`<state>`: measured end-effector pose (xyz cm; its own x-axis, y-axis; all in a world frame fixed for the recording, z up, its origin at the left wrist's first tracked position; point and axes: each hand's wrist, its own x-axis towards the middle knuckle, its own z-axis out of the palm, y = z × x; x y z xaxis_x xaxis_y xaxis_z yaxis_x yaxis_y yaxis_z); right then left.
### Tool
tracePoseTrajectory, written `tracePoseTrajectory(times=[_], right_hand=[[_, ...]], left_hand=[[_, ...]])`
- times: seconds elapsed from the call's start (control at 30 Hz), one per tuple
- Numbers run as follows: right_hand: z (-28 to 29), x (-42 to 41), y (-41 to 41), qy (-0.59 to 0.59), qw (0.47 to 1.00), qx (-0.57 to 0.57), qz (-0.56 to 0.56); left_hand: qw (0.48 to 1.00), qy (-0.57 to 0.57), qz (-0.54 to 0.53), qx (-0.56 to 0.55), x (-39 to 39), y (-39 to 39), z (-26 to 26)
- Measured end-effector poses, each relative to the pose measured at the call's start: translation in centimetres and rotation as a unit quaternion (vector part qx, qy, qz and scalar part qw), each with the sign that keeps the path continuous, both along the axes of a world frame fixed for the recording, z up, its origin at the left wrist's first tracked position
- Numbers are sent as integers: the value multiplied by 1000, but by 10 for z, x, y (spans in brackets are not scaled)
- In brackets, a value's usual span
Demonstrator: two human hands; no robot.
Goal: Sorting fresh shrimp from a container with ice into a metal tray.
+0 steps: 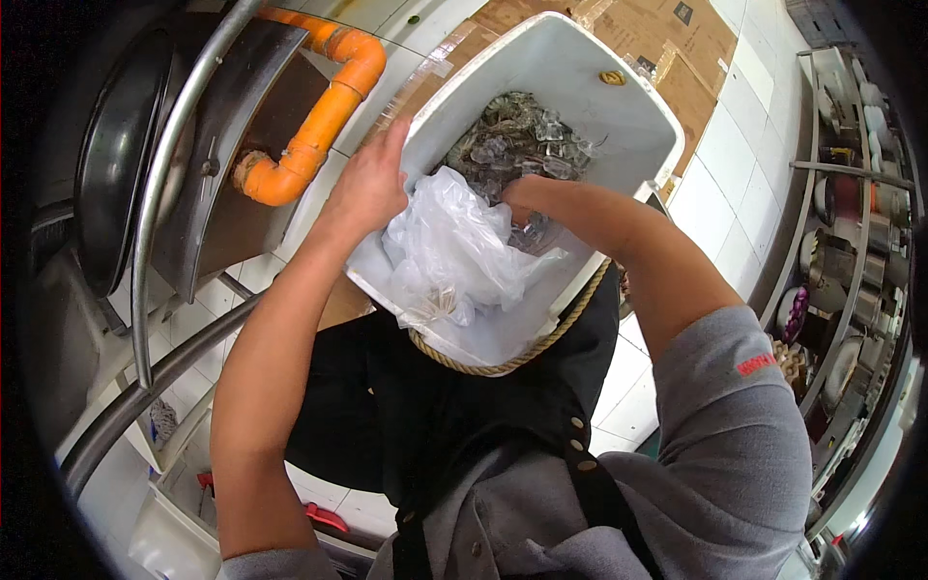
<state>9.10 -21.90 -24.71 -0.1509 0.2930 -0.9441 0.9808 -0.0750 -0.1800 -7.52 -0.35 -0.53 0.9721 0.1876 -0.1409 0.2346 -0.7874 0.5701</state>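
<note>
A deep white plastic tub with a rope handle stands tilted in front of me, its near end against my legs. My left hand holds its left rim, thumb toward the inside. My right hand reaches down into the tub; its fingers are hidden among ice pieces and what look like grey raw prawns. Between my hands, a crumpled translucent plastic bag lies at the near end of the tub. Its contents cannot be made out.
Flattened cardboard lies under and beyond the tub on white tiles. To the left are an orange drainpipe, a metal rail and a large black pan. Shelving with bowls and containers lines the right side.
</note>
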Motion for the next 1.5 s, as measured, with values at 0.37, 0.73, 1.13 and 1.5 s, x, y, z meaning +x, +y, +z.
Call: tracePoseTrajectory(times=[0.37,0.73,1.13,1.5], right_hand=[[120,14,38,-156,987,13,25],[52,-1,23,6,999,-35,26],[57,81,-3,-25,994,-90,53],[193,50,65,-169,942,257,-134]], left_hand=[[1000,23,17,12,-18,10,-6],[1000,7,1,20,-10,7,-5],[1000,-11,-16,2,6,-5,3],[1000,24,15,13,-19,11,-3]])
